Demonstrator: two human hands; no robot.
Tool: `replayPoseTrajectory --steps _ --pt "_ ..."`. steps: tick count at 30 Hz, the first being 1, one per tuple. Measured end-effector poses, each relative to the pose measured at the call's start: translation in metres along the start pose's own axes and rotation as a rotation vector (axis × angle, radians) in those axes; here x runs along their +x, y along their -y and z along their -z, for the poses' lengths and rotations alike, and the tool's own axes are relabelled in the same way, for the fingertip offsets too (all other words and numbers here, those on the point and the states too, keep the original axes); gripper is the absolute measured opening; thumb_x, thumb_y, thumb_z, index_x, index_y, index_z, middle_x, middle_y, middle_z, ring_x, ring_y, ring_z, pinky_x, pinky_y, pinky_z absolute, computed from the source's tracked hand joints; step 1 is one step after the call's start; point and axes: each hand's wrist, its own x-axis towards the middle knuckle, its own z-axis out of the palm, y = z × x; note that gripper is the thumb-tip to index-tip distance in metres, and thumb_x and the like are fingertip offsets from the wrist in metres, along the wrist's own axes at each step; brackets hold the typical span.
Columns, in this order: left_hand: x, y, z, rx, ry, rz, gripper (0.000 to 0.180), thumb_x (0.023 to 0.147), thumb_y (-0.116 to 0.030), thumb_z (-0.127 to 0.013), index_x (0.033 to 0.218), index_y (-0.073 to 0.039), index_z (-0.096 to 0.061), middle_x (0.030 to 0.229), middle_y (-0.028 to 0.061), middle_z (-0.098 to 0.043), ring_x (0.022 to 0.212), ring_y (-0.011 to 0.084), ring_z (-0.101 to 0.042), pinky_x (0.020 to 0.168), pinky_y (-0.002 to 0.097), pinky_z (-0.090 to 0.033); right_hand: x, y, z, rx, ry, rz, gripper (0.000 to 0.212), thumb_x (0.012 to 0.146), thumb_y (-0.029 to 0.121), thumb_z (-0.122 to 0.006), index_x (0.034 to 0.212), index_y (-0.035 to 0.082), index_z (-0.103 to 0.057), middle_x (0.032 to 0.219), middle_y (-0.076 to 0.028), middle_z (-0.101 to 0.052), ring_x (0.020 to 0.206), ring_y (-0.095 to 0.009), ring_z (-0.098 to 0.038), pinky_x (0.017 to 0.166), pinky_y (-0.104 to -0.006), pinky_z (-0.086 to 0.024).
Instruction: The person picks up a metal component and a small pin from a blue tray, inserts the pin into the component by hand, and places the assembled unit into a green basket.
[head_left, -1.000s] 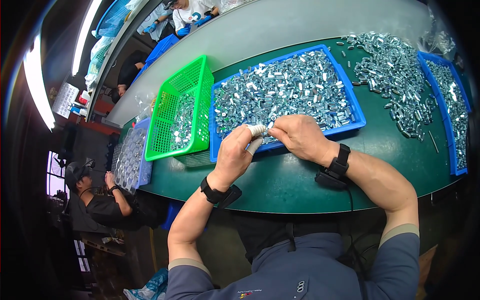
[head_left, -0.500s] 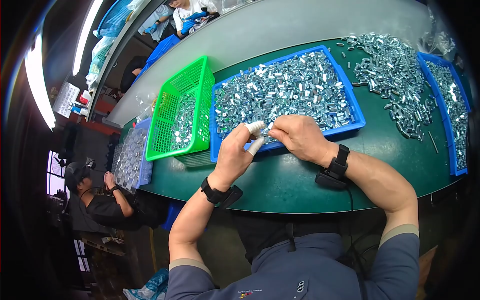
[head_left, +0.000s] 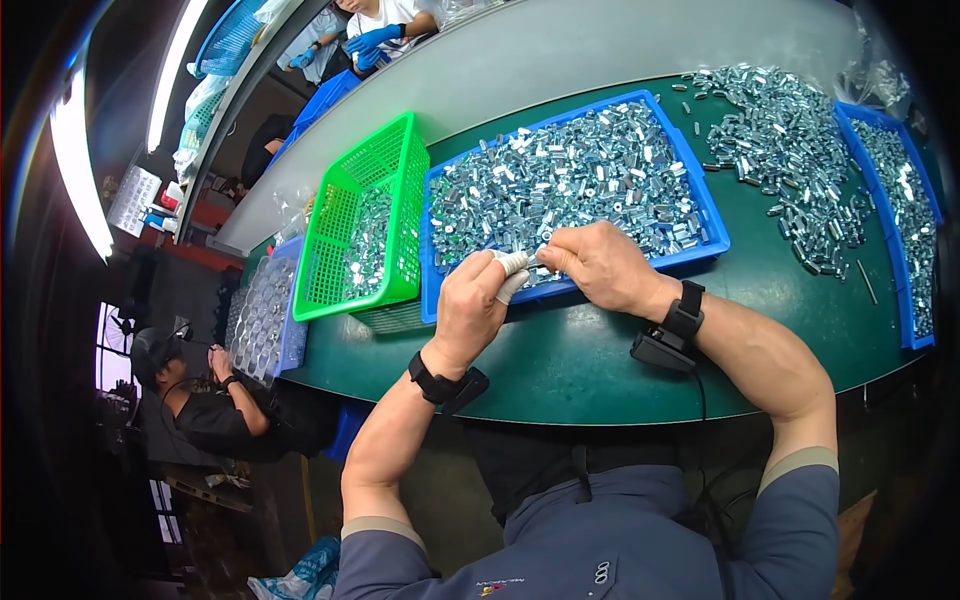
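Observation:
My left hand (head_left: 474, 307), with white wraps on its thumb and index finger, is pinched over the front edge of the blue tray (head_left: 707, 215). My right hand (head_left: 606, 266) meets it fingertip to fingertip, thumb and index finger pressed together. Between the fingertips shows a small shiny metal part (head_left: 534, 258), mostly covered, apparently of the same kind as the loose pieces. The blue tray is heaped with short silvery metal parts (head_left: 570, 180), some showing a hole through the end.
A green perforated basket (head_left: 313, 270) with similar parts stands left of the tray, next to a bin of round clear pieces (head_left: 265, 315). To the right lie a loose pile (head_left: 780, 150), a thin rod (head_left: 867, 282) and another blue tray (head_left: 905, 300). Co-workers (head_left: 205, 395) work nearby.
My two hands have drawn closer together at the fingertips. The left one shifted slightly right; its wrapped thumb and finger closed in. A far co-worker's gloved hands moved.

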Motion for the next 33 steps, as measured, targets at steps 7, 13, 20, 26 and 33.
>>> replayPoseTrajectory --steps 7,13,20,26,33 --pt "0.003 -0.001 0.005 -0.066 0.045 0.057 0.017 0.090 -0.001 -0.080 0.106 -0.003 -0.076 0.086 0.0112 -0.069 0.075 0.0277 -0.066 0.067 0.0374 -0.053 -0.003 -0.002 -0.009 -0.011 -0.157 0.183 0.019 0.098 0.021 -0.073 0.089 0.004 -0.071 0.078 -0.014 -0.067 0.074 -0.036 -0.066 0.067 -0.0462 -0.051" --pt "-0.004 -0.001 0.014 -0.200 0.115 0.203 0.013 0.095 -0.003 -0.077 0.108 -0.003 -0.077 0.096 0.0117 -0.076 0.084 0.0241 -0.073 0.074 0.0343 -0.057 -0.007 0.006 -0.006 -0.144 -0.217 0.384 0.012 0.090 0.009 -0.078 0.095 0.004 -0.068 0.085 -0.011 -0.064 0.081 -0.033 -0.064 0.071 -0.0435 -0.051" --pt "-0.010 0.039 0.067 0.070 -0.056 0.219 0.016 0.097 -0.005 -0.076 0.112 -0.003 -0.076 0.101 0.0140 -0.078 0.092 0.0282 -0.076 0.082 0.0356 -0.059 -0.006 -0.002 -0.008 -0.056 -0.277 0.306 0.013 0.091 0.008 -0.078 0.096 0.004 -0.067 0.087 -0.010 -0.065 0.082 -0.032 -0.064 0.072 -0.0427 -0.051" --pt "-0.009 0.088 0.120 0.434 -0.144 0.201 0.024 0.093 -0.004 -0.079 0.116 -0.004 -0.076 0.112 0.0145 -0.076 0.104 0.0325 -0.073 0.091 0.0392 -0.057 -0.006 0.004 -0.007 -0.059 -0.249 0.243 0.016 0.090 0.010 -0.079 0.093 0.006 -0.064 0.088 -0.009 -0.065 0.084 -0.032 -0.065 0.074 -0.0436 -0.052" --pt "-0.013 0.074 0.069 0.593 0.243 0.037 0.022 0.085 -0.007 -0.077 0.107 -0.005 -0.073 0.126 0.0156 -0.069 0.127 0.0354 -0.061 0.108 0.0454 -0.049 -0.007 0.003 -0.009 -0.056 -0.228 0.225 0.014 0.090 0.011 -0.078 0.094 0.006 -0.065 0.088 -0.009 -0.066 0.084 -0.032 -0.065 0.074 -0.0428 -0.052"
